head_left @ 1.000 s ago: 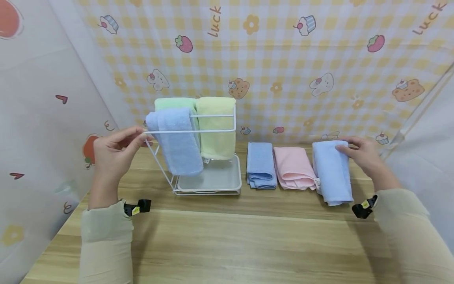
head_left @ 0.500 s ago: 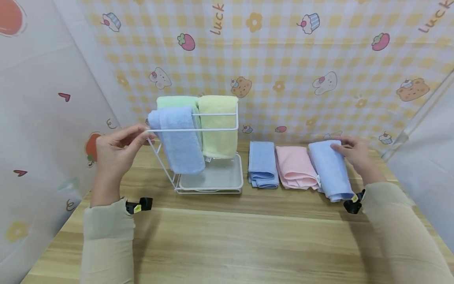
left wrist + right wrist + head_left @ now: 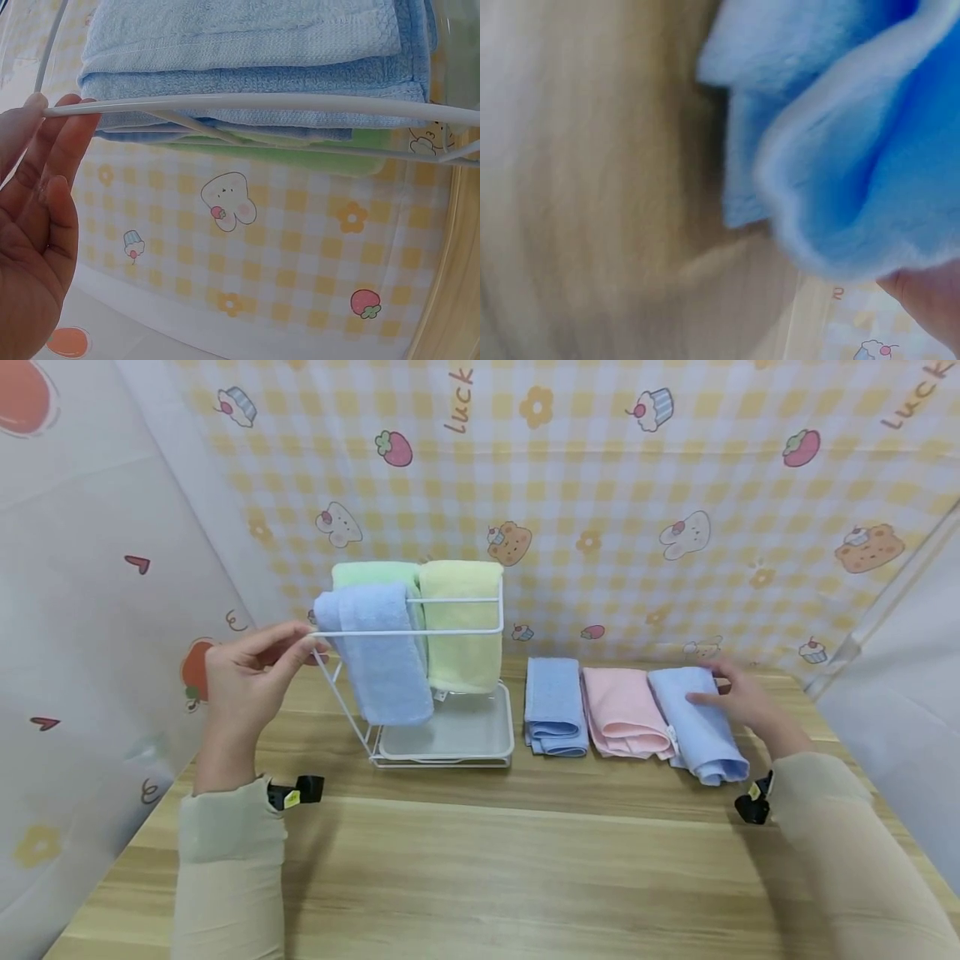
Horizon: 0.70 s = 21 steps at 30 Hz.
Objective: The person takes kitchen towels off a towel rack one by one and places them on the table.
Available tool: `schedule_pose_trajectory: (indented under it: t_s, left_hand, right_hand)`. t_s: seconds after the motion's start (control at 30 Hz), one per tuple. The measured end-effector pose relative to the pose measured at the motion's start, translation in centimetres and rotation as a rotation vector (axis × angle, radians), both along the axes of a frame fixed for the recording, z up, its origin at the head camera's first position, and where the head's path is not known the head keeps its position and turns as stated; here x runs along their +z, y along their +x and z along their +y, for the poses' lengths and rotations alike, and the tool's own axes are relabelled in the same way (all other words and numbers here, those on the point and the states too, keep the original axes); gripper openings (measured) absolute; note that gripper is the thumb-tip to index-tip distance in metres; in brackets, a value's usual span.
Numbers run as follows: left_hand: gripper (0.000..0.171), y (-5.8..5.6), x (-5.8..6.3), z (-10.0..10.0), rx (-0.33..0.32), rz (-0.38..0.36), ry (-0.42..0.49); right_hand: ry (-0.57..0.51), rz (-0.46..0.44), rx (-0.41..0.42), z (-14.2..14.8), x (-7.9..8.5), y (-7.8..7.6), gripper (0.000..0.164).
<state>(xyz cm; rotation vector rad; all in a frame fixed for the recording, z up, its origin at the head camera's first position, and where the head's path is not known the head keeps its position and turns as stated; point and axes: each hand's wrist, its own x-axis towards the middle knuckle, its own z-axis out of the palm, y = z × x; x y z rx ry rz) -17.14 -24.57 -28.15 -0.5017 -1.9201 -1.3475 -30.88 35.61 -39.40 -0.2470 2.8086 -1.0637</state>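
Note:
My left hand (image 3: 251,672) pinches the front left corner of a white wire rack (image 3: 408,632) between thumb and fingers. A light blue towel (image 3: 386,664) hangs over the rack's front, with a green towel (image 3: 375,572) and a yellow towel (image 3: 461,647) behind it. On the right, my right hand (image 3: 750,706) holds the upper right edge of another folded light blue towel (image 3: 697,718), thumb on top. Its other fingers are partly hidden. In the right wrist view this towel (image 3: 840,165) looks blurred, the thumb (image 3: 930,296) at its edge.
A blue folded towel (image 3: 555,706) and a pink folded towel (image 3: 624,710) lie between the rack and my right hand. The rack's base holds a grey tray (image 3: 457,731). A patterned cloth (image 3: 585,485) stands behind the wooden table (image 3: 510,877).
The light blue towel in my right hand has shifted left, closer to the pink towel, and its top edge has come down. My left hand stays at the rack corner.

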Motion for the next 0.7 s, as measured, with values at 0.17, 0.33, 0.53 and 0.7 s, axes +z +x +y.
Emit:
schedule_pose_trajectory:
  t_s: [0.17,0.33,0.53,0.7]
  left_hand:
    - [0.016,0.1,0.0,0.0,0.006,-0.006,-0.006]
    - [0.015,0.0,-0.1,0.0,-0.006,-0.001,0.011]
    - [0.013,0.0,-0.2,0.1,0.004,0.007,0.003]
    - [0.013,0.0,-0.2,0.1,-0.009,0.018,0.019]
  right_hand:
    - [0.054,-0.016,0.035,0.4,-0.1,0.4,0.08]
    - [0.089,-0.024,0.048,0.6,-0.1,1.1,0.082]
    - [0.135,0.016,0.091,0.5,0.3,2.3,0.083]
    - [0.164,0.081,0.128,0.1,1.0,3.3,0.077]
